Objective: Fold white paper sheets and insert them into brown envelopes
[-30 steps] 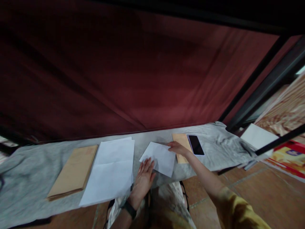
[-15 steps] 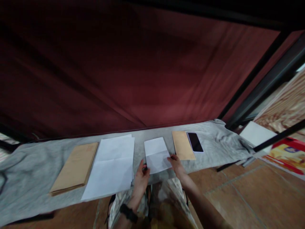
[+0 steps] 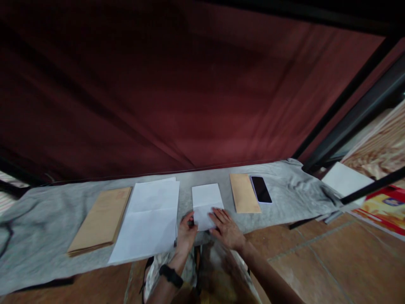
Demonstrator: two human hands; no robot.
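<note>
A folded white sheet of paper (image 3: 206, 195) lies in front of me on the grey cloth, with a crease running across its middle. My left hand (image 3: 186, 236), a dark band on its wrist, grips the sheet's left edge between thumb and fingers. A small dark patch shows between those fingers; I cannot make out what it is. My right hand (image 3: 228, 230) lies flat on the lower half of the sheet, fingers stretched out. To the left is a stack of larger white paper (image 3: 152, 223). A single brown envelope (image 3: 244, 193) rests to the right.
A stack of brown envelopes (image 3: 100, 221) lies at the far left of the cloth-covered bench (image 3: 34, 249). Beside the single envelope is a phone (image 3: 261, 190). A dark red curtain (image 3: 196, 105) hangs behind. Dark metal bars and a red and yellow box (image 3: 387, 207) stand at right.
My right hand has moved from the sheet's right edge onto its lower half and flattened there. My left hand stays at the left edge, slightly lower.
</note>
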